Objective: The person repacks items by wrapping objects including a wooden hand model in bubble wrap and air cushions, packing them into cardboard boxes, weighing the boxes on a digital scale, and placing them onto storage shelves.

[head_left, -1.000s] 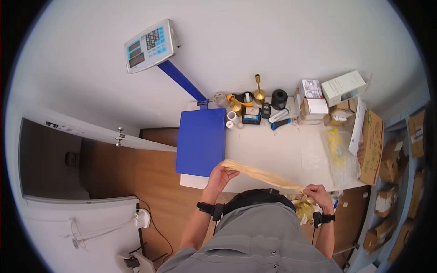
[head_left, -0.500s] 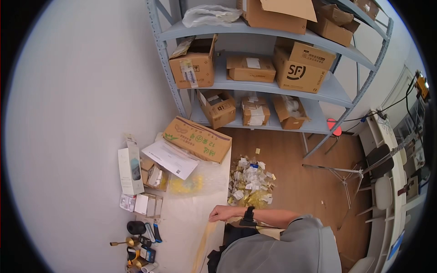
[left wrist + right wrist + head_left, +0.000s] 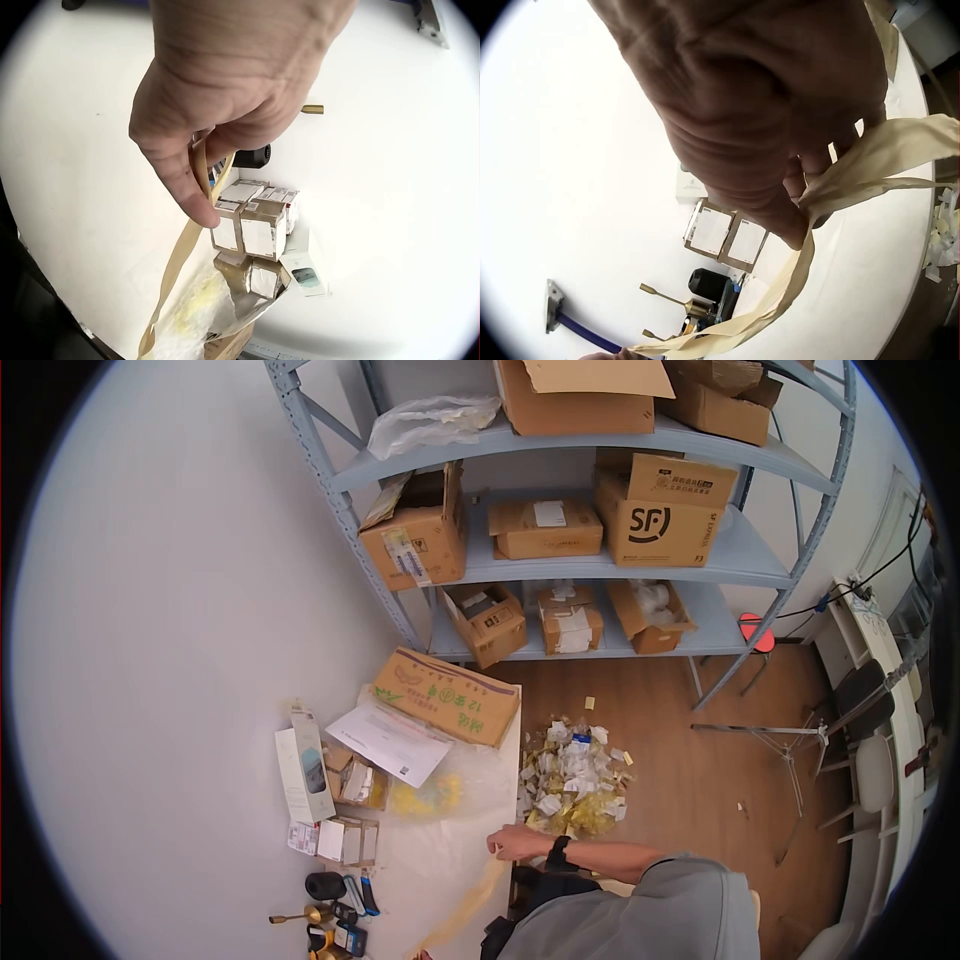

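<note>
A long, thin, crinkled pale yellow strip [image 3: 465, 912] stretches between my two hands over the white table [image 3: 400, 865]. My right hand [image 3: 518, 842] pinches one end near the table's edge. In the right wrist view, the strip [image 3: 889, 154] passes between the thumb and fingers of my right hand [image 3: 757, 112], and part of it trails off to the right. The other end is in my left hand [image 3: 232, 82], where the strip [image 3: 174, 274] runs down from between thumb and fingers. Only a sliver of that hand shows at the bottom of the head view.
Small boxes [image 3: 347, 842], a clear plastic bag [image 3: 425, 797] and a cardboard carton [image 3: 445, 695] lie along the table. Beside them are a black roll [image 3: 324, 885] and a blue-handled tool [image 3: 369, 892]. Scraps [image 3: 575, 775] cover the floor before a shelf [image 3: 560, 565].
The head view has swung right from the blue scale to the shelf and floor scraps. Both hands still hold the strip, and the left hand is now mostly out of the head view.
</note>
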A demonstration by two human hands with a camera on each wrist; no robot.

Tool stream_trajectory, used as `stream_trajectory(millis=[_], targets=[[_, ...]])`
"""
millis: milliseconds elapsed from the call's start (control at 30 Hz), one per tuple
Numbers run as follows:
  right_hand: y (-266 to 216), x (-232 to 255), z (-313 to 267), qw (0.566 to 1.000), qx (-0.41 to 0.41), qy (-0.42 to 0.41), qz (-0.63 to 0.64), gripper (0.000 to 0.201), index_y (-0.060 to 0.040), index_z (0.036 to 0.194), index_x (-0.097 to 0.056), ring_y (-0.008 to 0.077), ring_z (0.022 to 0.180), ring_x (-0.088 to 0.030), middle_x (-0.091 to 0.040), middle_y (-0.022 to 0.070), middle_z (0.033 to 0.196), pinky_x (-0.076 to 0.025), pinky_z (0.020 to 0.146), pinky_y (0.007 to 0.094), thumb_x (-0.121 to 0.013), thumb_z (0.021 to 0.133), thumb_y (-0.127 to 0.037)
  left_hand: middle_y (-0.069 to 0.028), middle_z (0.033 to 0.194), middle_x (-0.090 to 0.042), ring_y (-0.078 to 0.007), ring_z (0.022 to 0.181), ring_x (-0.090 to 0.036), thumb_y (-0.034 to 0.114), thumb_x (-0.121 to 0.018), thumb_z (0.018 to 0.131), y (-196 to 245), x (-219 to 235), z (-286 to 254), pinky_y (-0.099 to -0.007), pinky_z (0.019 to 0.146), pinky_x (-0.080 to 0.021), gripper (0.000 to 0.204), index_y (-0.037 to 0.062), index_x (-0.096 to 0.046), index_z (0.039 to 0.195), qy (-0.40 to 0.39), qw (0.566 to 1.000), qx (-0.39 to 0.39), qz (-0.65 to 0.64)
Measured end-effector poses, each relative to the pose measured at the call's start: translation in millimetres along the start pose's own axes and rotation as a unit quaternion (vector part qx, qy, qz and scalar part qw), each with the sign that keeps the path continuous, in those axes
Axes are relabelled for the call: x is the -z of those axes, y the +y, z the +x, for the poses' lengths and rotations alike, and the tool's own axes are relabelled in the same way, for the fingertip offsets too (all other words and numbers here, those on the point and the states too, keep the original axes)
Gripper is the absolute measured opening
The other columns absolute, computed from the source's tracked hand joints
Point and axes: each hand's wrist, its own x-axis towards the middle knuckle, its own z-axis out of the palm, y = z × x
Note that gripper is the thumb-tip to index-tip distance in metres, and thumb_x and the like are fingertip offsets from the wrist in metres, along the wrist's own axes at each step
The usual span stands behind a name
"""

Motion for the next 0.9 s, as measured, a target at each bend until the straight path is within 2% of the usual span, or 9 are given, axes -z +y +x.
stream_trajectory(millis=[67, 100, 167, 333, 500, 633, 700, 767, 900], targets=[[-25, -9, 20, 0.995, 0.043, 0.012, -0.087, 0.020, -0.0147, 0.096, -0.071, 0.0302, 0.098, -0.060, -0.070, 0.0092, 0.089, -0.042, 0.085, 0.0425, -0.065, 0.077, -0.012, -0.0238, 0.134, -0.059, -0.0350, 0.126, -0.059, 0.018, -0.054, 0.104, -46, 15, 51, -0.0390, 0.107, -0.053, 0.044, -0.0102, -0.049, 0.138, -0.001, 0.943, 0.131, -0.307], [-40, -19, 36, 0.992, 0.063, 0.003, -0.112, 0.018, -0.0158, 0.093, -0.070, 0.0298, 0.099, -0.059, -0.070, 0.0089, 0.089, -0.040, 0.085, 0.0411, -0.065, 0.076, -0.011, -0.0115, 0.127, -0.065, -0.0290, 0.111, -0.067, 0.011, -0.062, 0.096, -56, 7, 82, -0.0377, 0.091, -0.059, 0.039, 0.0103, -0.054, 0.135, -0.018, 0.874, 0.137, -0.466], [-55, -61, 74, 0.992, 0.116, 0.016, -0.048, 0.019, -0.0136, 0.098, -0.069, 0.0352, 0.097, -0.062, -0.068, 0.0110, 0.085, -0.047, 0.082, 0.0486, -0.067, 0.078, -0.014, -0.0111, 0.128, -0.064, -0.0298, 0.118, -0.064, 0.010, -0.061, 0.099, -60, 17, 70, -0.0415, 0.106, -0.051, 0.039, 0.0075, -0.053, 0.136, 0.009, 0.893, 0.112, -0.437], [-154, -90, 107, 0.966, 0.240, 0.007, 0.098, 0.021, -0.0060, 0.101, -0.068, 0.0355, 0.082, -0.066, -0.069, 0.0141, 0.083, -0.051, 0.072, 0.0482, -0.063, 0.083, -0.016, -0.0111, 0.127, -0.064, -0.0327, 0.117, -0.067, 0.009, -0.058, 0.101, -14, 12, 59, -0.0392, 0.097, -0.059, 0.036, 0.0051, -0.051, 0.136, 0.034, 0.912, 0.088, -0.399], [-204, -110, 147, 0.956, 0.220, -0.031, 0.193, 0.030, -0.0071, 0.114, -0.068, 0.0361, 0.104, -0.067, -0.070, 0.0182, 0.110, -0.053, 0.090, 0.0433, -0.066, 0.088, -0.022, -0.0109, 0.136, -0.058, -0.0340, 0.126, -0.061, 0.011, -0.055, 0.103, -18, 19, 73, -0.0458, 0.102, -0.055, 0.038, 0.0043, -0.047, 0.139, 0.060, 0.925, 0.034, -0.374], [-169, -107, 139, 0.971, 0.236, 0.047, 0.016, 0.055, -0.0096, 0.142, -0.055, 0.0371, 0.130, -0.054, -0.052, 0.0205, 0.147, -0.045, 0.109, 0.0452, -0.069, 0.091, -0.027, -0.0159, 0.153, -0.044, -0.0350, 0.136, -0.052, 0.018, -0.060, 0.102, -22, 18, 80, -0.0473, 0.106, -0.051, 0.056, 0.0092, -0.036, 0.153, 0.053, 0.953, 0.090, -0.283], [-122, -95, 125, 0.973, 0.226, 0.044, 0.023, 0.049, -0.0062, 0.137, -0.058, 0.0357, 0.128, -0.058, -0.056, 0.0201, 0.144, -0.048, 0.106, 0.0444, -0.067, 0.094, -0.027, -0.0180, 0.157, -0.039, -0.0361, 0.138, -0.050, 0.021, -0.061, 0.102, -28, 16, 71, -0.0480, 0.108, -0.049, 0.064, 0.0120, -0.031, 0.158, 0.057, 0.968, 0.106, -0.219], [-68, -72, 87, 0.988, 0.105, 0.000, 0.115, 0.038, -0.0022, 0.126, -0.065, 0.0331, 0.109, -0.070, -0.069, 0.0196, 0.124, -0.055, 0.095, 0.0407, -0.064, 0.098, -0.028, -0.0223, 0.160, -0.034, -0.0344, 0.139, -0.047, 0.025, -0.066, 0.099, -43, 14, 67, -0.0461, 0.107, -0.049, 0.074, 0.0178, -0.026, 0.162, 0.083, 0.971, 0.125, -0.185], [71, -47, -39, 0.994, -0.106, 0.025, -0.022, 0.038, -0.0035, 0.119, -0.069, 0.0344, 0.101, -0.072, -0.074, 0.0192, 0.108, -0.056, 0.088, 0.0423, -0.062, 0.096, -0.032, -0.0242, 0.156, -0.042, -0.0342, 0.133, -0.054, 0.029, -0.061, 0.103, -80, 18, 49, -0.0449, 0.106, -0.050, 0.064, 0.0076, -0.035, 0.157, 0.047, 0.962, 0.155, -0.221]])
